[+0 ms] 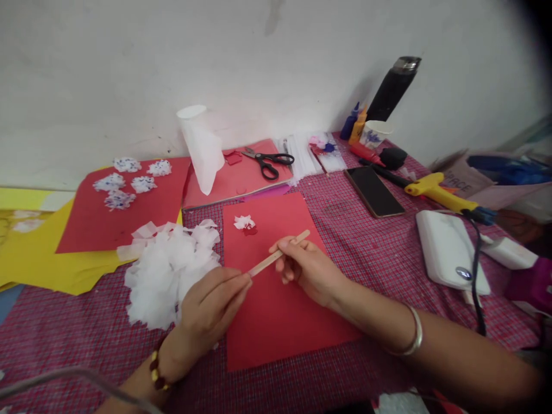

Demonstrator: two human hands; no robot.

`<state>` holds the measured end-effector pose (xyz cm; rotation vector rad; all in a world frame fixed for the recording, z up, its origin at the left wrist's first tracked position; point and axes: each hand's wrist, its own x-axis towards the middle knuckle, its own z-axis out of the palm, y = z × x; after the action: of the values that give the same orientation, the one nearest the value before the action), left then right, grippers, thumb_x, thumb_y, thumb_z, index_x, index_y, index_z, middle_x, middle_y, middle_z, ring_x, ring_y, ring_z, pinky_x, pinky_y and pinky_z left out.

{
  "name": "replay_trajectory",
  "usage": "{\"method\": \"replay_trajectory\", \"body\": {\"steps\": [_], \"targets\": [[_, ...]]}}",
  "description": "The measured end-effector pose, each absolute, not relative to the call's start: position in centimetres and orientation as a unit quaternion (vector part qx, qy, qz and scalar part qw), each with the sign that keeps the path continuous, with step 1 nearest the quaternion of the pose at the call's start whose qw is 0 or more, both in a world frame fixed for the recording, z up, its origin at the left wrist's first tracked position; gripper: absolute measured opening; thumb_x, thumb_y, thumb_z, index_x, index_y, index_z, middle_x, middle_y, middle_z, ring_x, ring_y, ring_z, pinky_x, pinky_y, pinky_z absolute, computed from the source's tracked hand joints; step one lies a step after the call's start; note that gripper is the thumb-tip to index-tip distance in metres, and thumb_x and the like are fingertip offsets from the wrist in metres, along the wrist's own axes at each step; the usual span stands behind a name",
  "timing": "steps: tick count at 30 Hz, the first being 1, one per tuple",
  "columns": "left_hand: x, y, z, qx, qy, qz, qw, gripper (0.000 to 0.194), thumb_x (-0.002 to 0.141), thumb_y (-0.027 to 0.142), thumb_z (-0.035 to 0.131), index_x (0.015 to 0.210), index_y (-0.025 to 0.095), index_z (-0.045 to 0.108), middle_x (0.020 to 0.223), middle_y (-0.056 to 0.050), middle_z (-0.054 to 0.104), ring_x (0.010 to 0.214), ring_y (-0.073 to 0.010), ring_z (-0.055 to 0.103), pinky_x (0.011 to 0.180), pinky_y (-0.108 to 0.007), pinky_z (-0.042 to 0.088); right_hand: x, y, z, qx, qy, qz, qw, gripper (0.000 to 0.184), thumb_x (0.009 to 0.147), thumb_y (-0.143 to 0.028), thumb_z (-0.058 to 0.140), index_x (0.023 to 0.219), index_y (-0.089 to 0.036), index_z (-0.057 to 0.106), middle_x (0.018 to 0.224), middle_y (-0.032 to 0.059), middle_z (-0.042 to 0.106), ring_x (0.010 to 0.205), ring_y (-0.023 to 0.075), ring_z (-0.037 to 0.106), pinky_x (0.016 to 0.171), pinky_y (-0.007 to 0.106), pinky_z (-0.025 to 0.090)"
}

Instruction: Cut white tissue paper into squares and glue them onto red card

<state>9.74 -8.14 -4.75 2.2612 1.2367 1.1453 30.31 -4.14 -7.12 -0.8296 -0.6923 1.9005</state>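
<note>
My right hand [313, 270] holds a flat wooden craft stick [267, 263] between thumb and fingers, slanting over a red paper sheet [280, 339]. At the stick's lower left end, the fingers of my left hand [211, 302] are pinched together on the tip; a pale bit shows there, too small to name. A small white tissue cluster [244, 221] lies on the red sheet's upper left, with a dark red patch beside it. Left of the sheet, close to my left hand, is a heap of white tissue pieces [166, 276].
Blue-speckled tissue puffs [119, 199] lie on another red sheet at the left. Behind are a white roll [200, 149] and black scissors [268, 161]. On the right are a phone [374, 191], a yellow glue gun [444, 192], a white power bank [448, 247] and a black bottle [392, 89].
</note>
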Motion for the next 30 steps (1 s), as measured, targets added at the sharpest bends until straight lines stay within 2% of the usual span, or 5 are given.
{"method": "replay_trajectory", "body": {"steps": [6, 9, 15, 21, 30], "targets": [[10.5, -7.7, -4.7, 0.628, 0.559, 0.43, 0.328, 0.008, 0.084, 0.018, 0.065, 0.077, 0.021, 0.069, 0.063, 0.001, 0.068, 0.051, -0.0114, 0.06, 0.051, -0.022, 0.05, 30.6, -3.9, -7.0, -0.29, -0.308, 0.779, 0.463, 0.016, 0.075, -0.031, 0.078, 0.085, -0.02, 0.073, 0.067, -0.0041, 0.068, 0.044, 0.0042, 0.053, 0.047, 0.017, 0.045], [10.8, -7.7, -5.2, 0.581, 0.563, 0.425, 0.405, 0.007, 0.085, 0.022, 0.063, 0.083, 0.02, 0.07, 0.064, 0.0, 0.07, 0.053, -0.0126, 0.063, 0.053, -0.023, 0.052, 30.5, -3.7, -7.4, -0.32, -0.333, 0.76, 0.458, 0.021, 0.08, -0.037, 0.073, 0.084, -0.017, 0.072, 0.066, -0.0014, 0.069, 0.043, 0.0045, 0.053, 0.045, 0.017, 0.041], [10.4, -7.6, -7.7, 0.709, 0.486, 0.364, 0.358, 0.044, 0.084, 0.023, 0.064, 0.128, 0.021, 0.057, 0.107, -0.009, 0.073, 0.083, -0.017, 0.07, 0.076, -0.032, 0.058, 31.1, -1.0, -7.2, -0.369, -0.24, 0.767, 0.468, 0.023, 0.081, -0.039, 0.07, 0.082, -0.017, 0.065, 0.059, -0.0044, 0.063, 0.039, 0.0058, 0.047, 0.042, 0.02, 0.04], [10.8, -6.9, -8.1, 0.839, 0.395, 0.265, 0.263, 0.018, 0.09, 0.013, 0.051, 0.093, 0.018, 0.067, 0.084, -0.006, 0.069, 0.079, -0.0169, 0.064, 0.071, -0.029, 0.053, 31.4, 3.3, -6.4, -0.418, -0.478, 0.564, 0.528, 0.031, 0.083, -0.049, 0.065, 0.08, -0.018, 0.059, 0.061, -0.0023, 0.063, 0.044, 0.0081, 0.051, 0.045, 0.022, 0.04], [11.1, -7.2, -8.2, 0.861, 0.4, 0.206, 0.238, 0.019, 0.09, 0.012, 0.049, 0.086, 0.018, 0.067, 0.082, -0.005, 0.064, 0.077, -0.0182, 0.059, 0.069, -0.029, 0.048, 29.8, 4.6, -6.6, -0.439, -0.727, 0.341, 0.403, 0.025, 0.096, -0.035, 0.046, 0.079, -0.02, 0.058, 0.069, 0.0015, 0.062, 0.063, 0.0143, 0.057, 0.062, 0.028, 0.041]]}}
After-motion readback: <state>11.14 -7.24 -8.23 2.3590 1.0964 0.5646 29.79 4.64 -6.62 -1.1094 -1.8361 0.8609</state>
